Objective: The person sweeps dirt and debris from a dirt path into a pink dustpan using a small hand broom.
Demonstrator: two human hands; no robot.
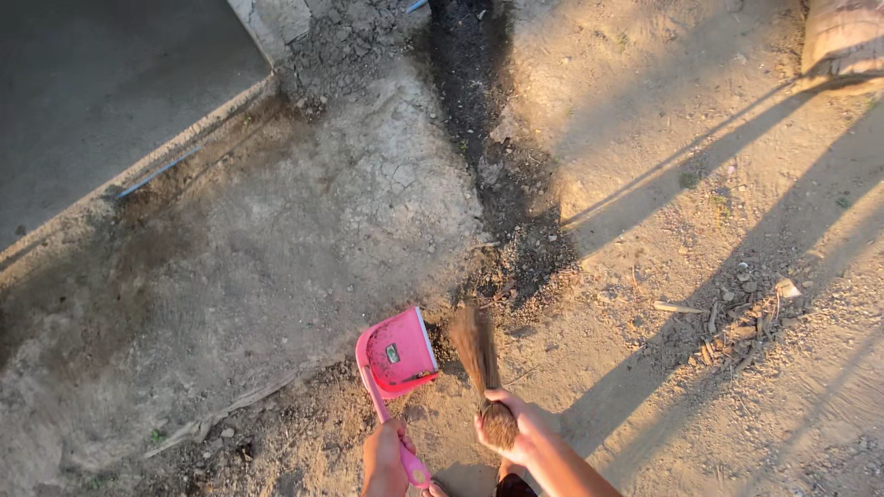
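Near the bottom edge of the view, both of the person's hands work close together over bare, cracked ground (304, 248). The left hand (387, 456) is closed around the long pink handle of a pink dustpan (401, 354), gripping it low on the shaft so the pan can be held out ahead of the body. The pan rests with its open lip turned to the right, toward the broom, and its tray lies low to the dirt, which suits catching whatever is pushed toward it.

Just to the right, the right hand (511, 428) is wrapped tight around the bound stub of a short brown bristle hand broom (479, 354). The bristles fan away from the person and are blurred at their tips; those tips sit just beside the dustpan's lip, at the near end of a band of dark loose soil and debris (516, 230) that runs far up the middle of the scene. Holding the broom by its bound end gives a short, stiff stroke suited to grit.

To the far left lies a smooth grey concrete slab (101, 83), its edge running diagonally. Right of the hands, a scatter of dry twigs and wood chips (737, 322) sits well apart from the dustpan, crossed by long thin shadows. A pale, rounded object (843, 37) in the far right corner is cut off by the frame.
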